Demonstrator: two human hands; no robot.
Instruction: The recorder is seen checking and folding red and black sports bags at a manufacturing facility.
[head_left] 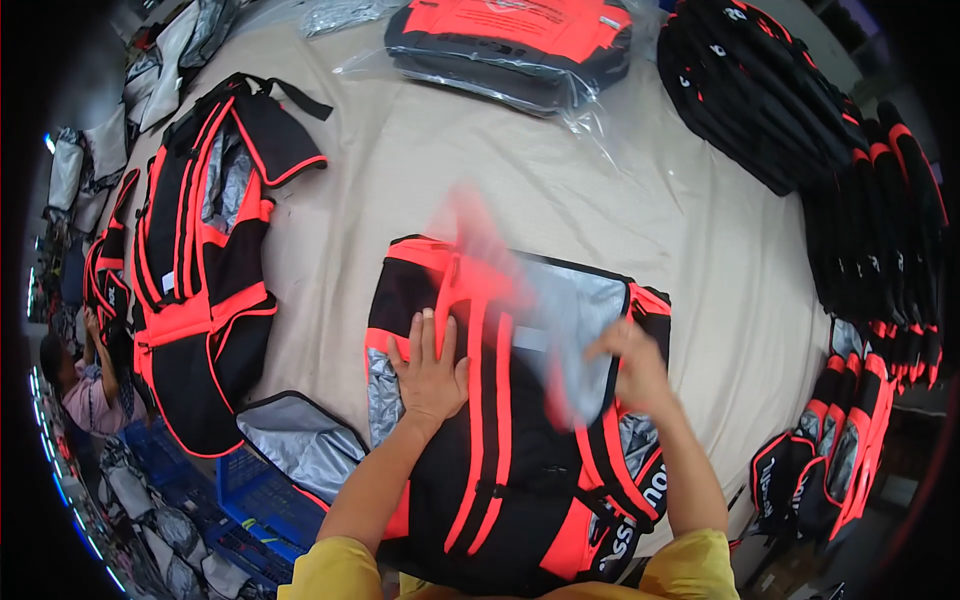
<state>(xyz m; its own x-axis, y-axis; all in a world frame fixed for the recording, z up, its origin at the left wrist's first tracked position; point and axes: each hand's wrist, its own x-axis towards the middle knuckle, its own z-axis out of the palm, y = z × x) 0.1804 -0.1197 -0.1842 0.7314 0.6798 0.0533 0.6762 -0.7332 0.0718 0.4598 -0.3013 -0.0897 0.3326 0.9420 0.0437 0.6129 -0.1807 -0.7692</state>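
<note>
A black and neon-red backpack with silver lining lies on the cloth-covered table right in front of me. My left hand presses flat on its left side, fingers spread. Over the backpack's upper part, a flap with red trim and a silver face is smeared by motion. My right hand has its fingers curled at the flap's right edge and grips it. Red-edged straps run down the backpack below the flap.
Another black and red backpack lies open at the left. A plastic-wrapped backpack sits at the far edge. Black backpacks are stacked at the right. Blue crates stand at the lower left, near another person.
</note>
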